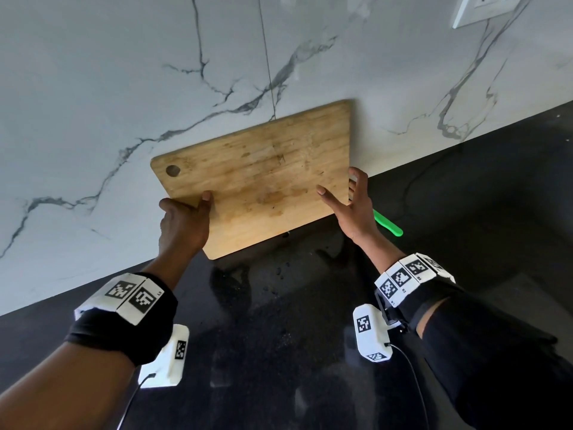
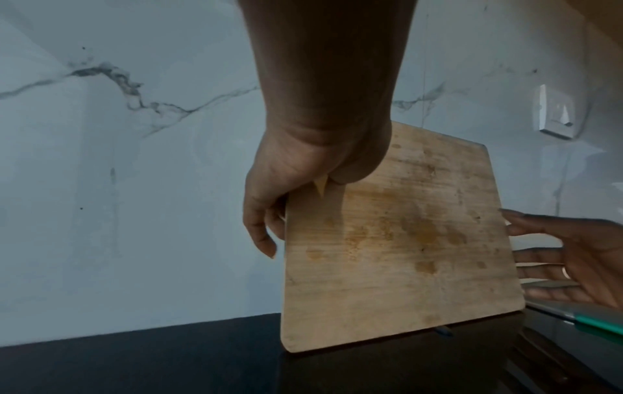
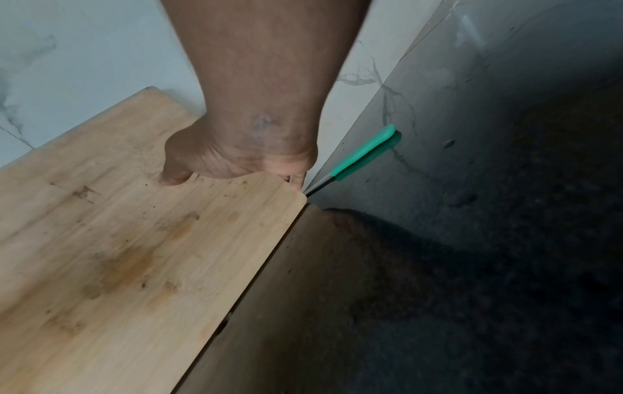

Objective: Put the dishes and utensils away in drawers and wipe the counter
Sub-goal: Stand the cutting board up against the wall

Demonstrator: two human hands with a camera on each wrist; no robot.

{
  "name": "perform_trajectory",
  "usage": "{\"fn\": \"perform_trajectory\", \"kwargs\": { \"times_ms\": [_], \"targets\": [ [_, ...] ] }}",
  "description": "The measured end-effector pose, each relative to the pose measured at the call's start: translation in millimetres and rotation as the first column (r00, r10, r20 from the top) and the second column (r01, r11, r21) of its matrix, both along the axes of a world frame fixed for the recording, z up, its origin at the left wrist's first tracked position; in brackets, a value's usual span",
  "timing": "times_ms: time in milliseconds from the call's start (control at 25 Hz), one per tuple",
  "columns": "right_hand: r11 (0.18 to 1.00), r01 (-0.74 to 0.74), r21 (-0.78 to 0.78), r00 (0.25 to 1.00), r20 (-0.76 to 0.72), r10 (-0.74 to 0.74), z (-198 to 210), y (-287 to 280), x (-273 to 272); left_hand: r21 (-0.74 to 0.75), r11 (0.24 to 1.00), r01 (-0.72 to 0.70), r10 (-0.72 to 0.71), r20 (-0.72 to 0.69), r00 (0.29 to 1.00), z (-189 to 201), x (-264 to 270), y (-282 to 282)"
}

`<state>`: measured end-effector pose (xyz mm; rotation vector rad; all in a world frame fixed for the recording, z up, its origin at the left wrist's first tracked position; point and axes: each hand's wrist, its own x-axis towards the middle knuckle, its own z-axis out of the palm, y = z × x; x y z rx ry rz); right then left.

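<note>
A stained wooden cutting board (image 1: 263, 178) with a hanging hole stands on its long edge on the black counter (image 1: 294, 336) and leans back toward the marble wall. My left hand (image 1: 186, 218) grips the board's left edge, thumb on the front face and fingers curled behind it (image 2: 290, 173). My right hand (image 1: 350, 209) is at the right edge with its thumb flat on the front and its fingers spread straight past the edge (image 2: 579, 261). A green-handled knife (image 1: 387, 225) lies on the counter by the wall, just right of the board (image 3: 364, 152).
The marble backsplash (image 1: 124, 88) rises right behind the board. A white wall socket (image 1: 486, 7) sits high on the right. Small crumbs and wet marks dot the counter in front of the board (image 1: 279, 274).
</note>
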<state>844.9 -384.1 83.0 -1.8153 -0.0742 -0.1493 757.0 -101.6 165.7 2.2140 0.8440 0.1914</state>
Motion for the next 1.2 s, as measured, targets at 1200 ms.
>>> {"fn": "perform_trajectory", "kwargs": {
  "times_ms": [1200],
  "targets": [
    [0.472, -0.371, -0.800, 0.762, 0.028, 0.647, 53, 301, -356, 0.558, 0.814, 0.158, -0.013, -0.255, 0.967, -20, -448, 209]
  ]
}}
